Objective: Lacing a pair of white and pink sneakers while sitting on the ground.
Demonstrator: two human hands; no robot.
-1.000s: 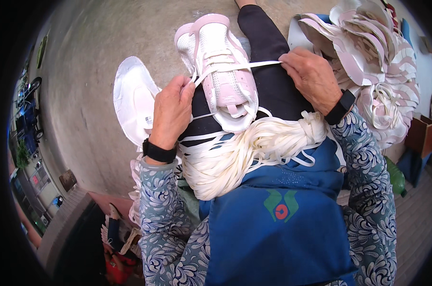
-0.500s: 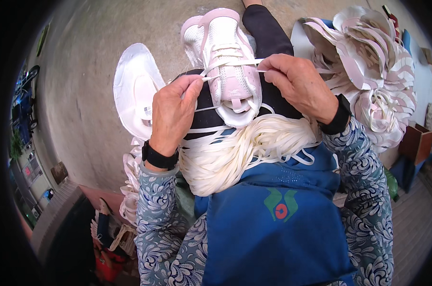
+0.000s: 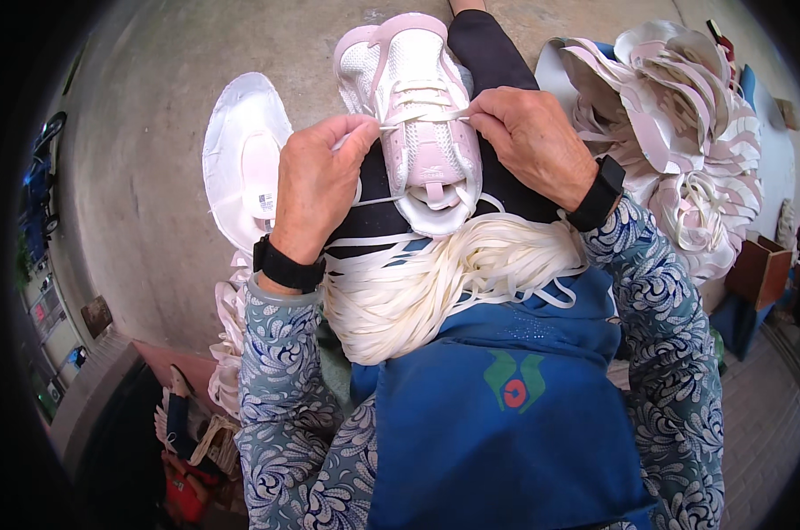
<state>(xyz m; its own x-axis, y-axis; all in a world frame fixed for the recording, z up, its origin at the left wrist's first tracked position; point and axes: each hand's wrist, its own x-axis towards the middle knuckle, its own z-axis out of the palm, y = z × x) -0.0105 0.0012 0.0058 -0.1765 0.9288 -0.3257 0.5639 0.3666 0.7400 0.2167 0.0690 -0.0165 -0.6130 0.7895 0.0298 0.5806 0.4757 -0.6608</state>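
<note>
Shoe (image 3: 413, 66), pink and white, toe pointing away. White lace (image 3: 424, 115) across it, pinched by left hand (image 3: 318, 181) and right hand (image 3: 534, 141), hands apart. Lace bundle (image 3: 444, 283), cream, near heel.

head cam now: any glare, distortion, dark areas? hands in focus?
Head view: black vignette at the sides; left edge of concrete floor curves; white shoe upper at left looks nearly washed out; person in red, lower left, is in deep shade; left hand and right hand look reasonably sharp.
</note>
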